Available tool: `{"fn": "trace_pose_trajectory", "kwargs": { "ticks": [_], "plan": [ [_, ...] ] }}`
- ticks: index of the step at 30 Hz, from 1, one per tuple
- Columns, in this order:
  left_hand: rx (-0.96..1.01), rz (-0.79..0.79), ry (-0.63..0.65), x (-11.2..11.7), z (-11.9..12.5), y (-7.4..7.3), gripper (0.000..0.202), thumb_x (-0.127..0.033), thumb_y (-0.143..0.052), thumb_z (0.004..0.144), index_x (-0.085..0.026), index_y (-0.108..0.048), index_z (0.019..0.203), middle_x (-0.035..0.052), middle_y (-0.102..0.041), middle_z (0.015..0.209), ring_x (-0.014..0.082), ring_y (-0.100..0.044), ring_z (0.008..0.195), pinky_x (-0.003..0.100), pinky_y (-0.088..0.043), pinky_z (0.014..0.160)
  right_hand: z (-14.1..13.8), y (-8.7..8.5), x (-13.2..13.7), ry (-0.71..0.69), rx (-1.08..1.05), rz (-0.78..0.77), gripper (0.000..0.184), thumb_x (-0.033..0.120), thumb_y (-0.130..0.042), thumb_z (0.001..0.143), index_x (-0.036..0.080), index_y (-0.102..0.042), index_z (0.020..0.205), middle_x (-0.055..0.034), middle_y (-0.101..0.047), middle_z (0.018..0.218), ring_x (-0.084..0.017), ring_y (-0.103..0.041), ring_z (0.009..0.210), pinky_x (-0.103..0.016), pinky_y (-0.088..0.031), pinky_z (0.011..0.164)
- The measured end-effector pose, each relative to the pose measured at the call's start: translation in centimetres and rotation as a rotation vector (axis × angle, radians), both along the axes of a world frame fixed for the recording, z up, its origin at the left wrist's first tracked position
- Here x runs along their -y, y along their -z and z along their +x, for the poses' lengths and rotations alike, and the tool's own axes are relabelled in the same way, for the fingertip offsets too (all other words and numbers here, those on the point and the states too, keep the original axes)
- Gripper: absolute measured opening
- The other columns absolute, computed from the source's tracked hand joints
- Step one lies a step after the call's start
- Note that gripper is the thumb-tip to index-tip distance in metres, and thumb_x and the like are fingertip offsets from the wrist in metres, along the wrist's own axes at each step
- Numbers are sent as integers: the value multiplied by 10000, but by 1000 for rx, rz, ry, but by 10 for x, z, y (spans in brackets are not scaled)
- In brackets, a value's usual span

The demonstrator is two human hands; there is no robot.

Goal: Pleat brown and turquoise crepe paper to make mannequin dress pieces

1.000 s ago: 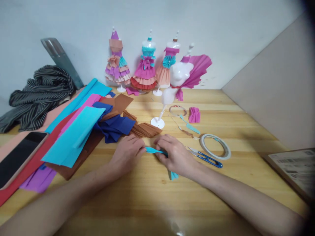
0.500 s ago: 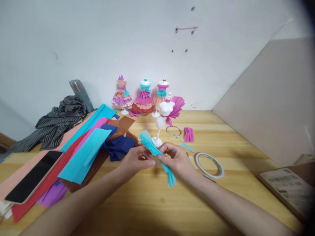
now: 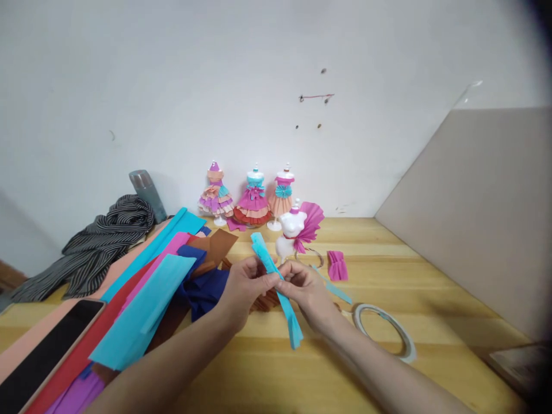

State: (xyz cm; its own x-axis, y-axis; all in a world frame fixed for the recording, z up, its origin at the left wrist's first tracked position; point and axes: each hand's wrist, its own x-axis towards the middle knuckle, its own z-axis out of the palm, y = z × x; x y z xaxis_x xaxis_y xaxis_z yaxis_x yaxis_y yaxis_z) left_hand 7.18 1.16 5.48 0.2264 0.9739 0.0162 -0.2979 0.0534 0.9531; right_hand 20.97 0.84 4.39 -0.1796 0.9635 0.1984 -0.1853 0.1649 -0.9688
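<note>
A narrow folded strip of turquoise crepe paper (image 3: pixel 288 315) slants between my two hands above the wooden table. My left hand (image 3: pixel 246 287) pinches it near the middle, thumb on top and fingers behind. From the other side my right hand (image 3: pixel 307 287) grips it at almost the same spot, the thumbs nearly meeting. Just beyond my fingers stands a small white mannequin (image 3: pixel 293 223) with a pleated magenta paper fan (image 3: pixel 311 224) at its side; its base is hidden behind my hands.
Crepe paper sheets (image 3: pixel 144 310), a phone (image 3: pixel 52 351), a striped cloth (image 3: pixel 107 244) and a bottle (image 3: pixel 148 195) lie left. Several dressed mannequins, one in magenta and red (image 3: pixel 253 201), line the wall. At right are a tape roll (image 3: pixel 407 339) and a magenta paper piece (image 3: pixel 337 265).
The turquoise paper, fanned out in loose pleats before, is now pressed into a flatter, narrower strip. My left thumb has come onto it. The view has tilted upward.
</note>
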Motion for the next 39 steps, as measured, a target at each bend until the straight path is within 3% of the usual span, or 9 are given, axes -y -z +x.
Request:
{"fn": "trace_pose_trajectory", "kwargs": {
  "ticks": [4, 8, 13, 21, 26, 30, 35, 39],
  "plan": [
    [-14, -11, 73, -10, 0, 4, 300, -356, -815, 563, -107, -685, 668, -9, -585, 529, 49, -416, 456, 184, -307, 469, 4, 1, -5, -5, 18, 20, 387, 480, -795, 617, 186, -544, 613, 39, -538, 525, -92, -444, 487, -231, -385, 504],
    [-38, 54, -16, -15, 3, 9, 224, -304, -807, 570, -124, -700, 651, 10, -643, 567, 85, -506, 502, 213, -404, 530, 6, 3, -8, 44, 51, 5, 386, 500, -774, 634, 184, -554, 646, 36, -545, 549, -99, -465, 509, -228, -378, 509],
    [-62, 104, -64, -14, 4, 5, 131, -255, -776, 589, -144, -718, 627, 38, -698, 633, 158, -625, 624, 276, -498, 661, 11, 0, -9, -22, 123, 5, 380, 527, -729, 677, 176, -636, 787, -16, -644, 693, -143, -565, 636, -263, -440, 608],
    [-42, 26, -135, -15, -2, -3, 220, -273, -778, 589, -136, -632, 499, -19, -571, 454, 67, -468, 441, 192, -375, 473, 16, 7, -11, -70, 266, 9, 350, 505, -691, 716, 156, -658, 711, -27, -655, 633, -130, -541, 568, -242, -404, 547],
    [-15, 30, -150, -19, -4, 1, 191, -267, -783, 592, -131, -665, 658, -38, -571, 494, 54, -441, 437, 181, -335, 449, 18, 6, -11, -155, 295, -50, 390, 539, -685, 714, 154, -644, 665, -26, -645, 611, -117, -529, 531, -225, -392, 503],
    [-51, 35, -176, -19, -5, 0, 218, -256, -784, 583, -136, -602, 581, -36, -566, 480, 63, -455, 439, 193, -354, 460, 19, 0, -9, -258, 242, -97, 428, 580, -664, 723, 156, -618, 694, -10, -612, 610, -100, -493, 513, -218, -362, 481],
    [-109, 54, -110, -17, -4, -2, 222, -273, -796, 568, -136, -625, 601, -26, -590, 522, 69, -470, 471, 196, -369, 474, 18, -5, -8, -172, 283, 4, 421, 572, -625, 763, 161, -598, 679, 40, -470, 552, -86, -401, 511, -220, -314, 488],
    [-51, -43, 37, -17, -5, 0, 267, -309, -808, 584, -134, -619, 655, -33, -562, 509, 55, -447, 441, 179, -324, 439, 23, 0, -10, -11, 367, 124, 314, 423, -541, 865, 161, -633, 718, 4, -568, 595, -124, -508, 558, -254, -405, 545]
  ]
}}
